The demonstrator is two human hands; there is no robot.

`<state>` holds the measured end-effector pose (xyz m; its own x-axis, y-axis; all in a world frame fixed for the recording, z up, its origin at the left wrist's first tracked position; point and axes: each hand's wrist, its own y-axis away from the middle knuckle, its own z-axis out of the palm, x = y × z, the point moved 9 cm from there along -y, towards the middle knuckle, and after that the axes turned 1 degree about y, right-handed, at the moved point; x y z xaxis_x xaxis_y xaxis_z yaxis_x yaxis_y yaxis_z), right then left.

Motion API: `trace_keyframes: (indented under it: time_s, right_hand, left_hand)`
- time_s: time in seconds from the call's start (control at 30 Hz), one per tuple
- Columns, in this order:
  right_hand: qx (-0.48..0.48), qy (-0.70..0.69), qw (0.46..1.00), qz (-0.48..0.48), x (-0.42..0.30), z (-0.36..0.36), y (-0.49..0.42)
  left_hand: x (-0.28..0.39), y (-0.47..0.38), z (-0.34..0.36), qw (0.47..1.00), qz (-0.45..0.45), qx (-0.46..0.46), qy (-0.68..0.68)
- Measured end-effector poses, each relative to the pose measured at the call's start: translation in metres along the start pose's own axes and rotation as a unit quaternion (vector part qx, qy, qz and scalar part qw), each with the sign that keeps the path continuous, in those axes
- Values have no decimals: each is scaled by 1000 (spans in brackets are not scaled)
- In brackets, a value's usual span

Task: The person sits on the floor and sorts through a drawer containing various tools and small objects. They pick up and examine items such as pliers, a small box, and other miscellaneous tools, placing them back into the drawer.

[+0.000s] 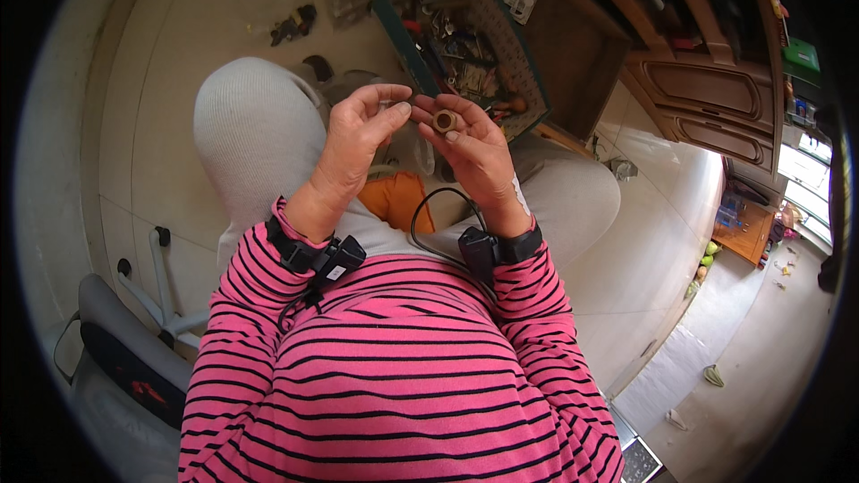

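Observation:
My right hand (480, 144) holds a brass-coloured ring-shaped fitting (444, 122) between thumb and fingers, its round opening facing up. Close beside it on the left is my left hand (359, 134), thumb and index fingertips slightly apart. A bit of clear material shows behind that thumb; whether the hand grips it cannot be told. Some clear plastic (424, 155) hangs below and between the hands. Just beyond my right hand stands a green-rimmed box (396, 33) filled with tools and small metal parts (463, 47).
An open wooden drawer (570, 60) lies behind the box, below a wooden cabinet (711, 90). Orange cloth (399, 201) sits between my legs. Dark small items (294, 25) rest on the tiled floor. A grey chair (134, 342) stands at left. A cable (419, 208) loops near my right wrist.

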<state>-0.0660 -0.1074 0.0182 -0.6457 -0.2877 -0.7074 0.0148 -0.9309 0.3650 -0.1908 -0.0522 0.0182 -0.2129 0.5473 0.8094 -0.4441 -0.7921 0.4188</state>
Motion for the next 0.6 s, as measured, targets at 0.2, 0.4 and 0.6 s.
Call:
trace_keyframes:
  time_s: [0.2,0.4,0.6]
  right_hand:
    - [-11,-22,1000,-15,-14,6,1]
    - [13,-26,999,-22,-16,-5,0]
    - [91,5,995,-36,-15,-38,-4]
  left_hand:
    - [1,-1,-2,1000,4,-2,-18]
    - [3,1,-1,1000,-3,1,-18]
    - [-1,0,-2,1000,-8,-4,-20]
